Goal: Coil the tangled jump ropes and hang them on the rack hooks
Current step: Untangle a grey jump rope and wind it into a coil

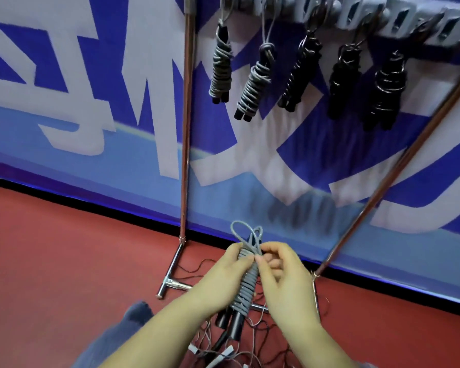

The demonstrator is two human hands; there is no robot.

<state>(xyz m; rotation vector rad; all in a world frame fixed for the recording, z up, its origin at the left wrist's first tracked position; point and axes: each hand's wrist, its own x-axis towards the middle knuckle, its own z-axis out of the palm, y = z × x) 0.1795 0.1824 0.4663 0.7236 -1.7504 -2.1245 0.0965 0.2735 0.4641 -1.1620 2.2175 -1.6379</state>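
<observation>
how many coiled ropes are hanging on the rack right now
5 on the rack, left to right: grey rope, grey rope, then three black ropes. A sixth coil is in both hands, not hung. The rack runs out of frame, so more may hang there.

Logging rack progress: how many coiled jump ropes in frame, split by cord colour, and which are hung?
Grey-cord coiled jump ropes hanging on the rack: 2
Black coiled jump ropes hanging on the rack: 3
Grey-cord coiled jump rope held in both hands: 1
Total: 6 coiled, 5 hung. Loose cords on the floor not counted.
</observation>
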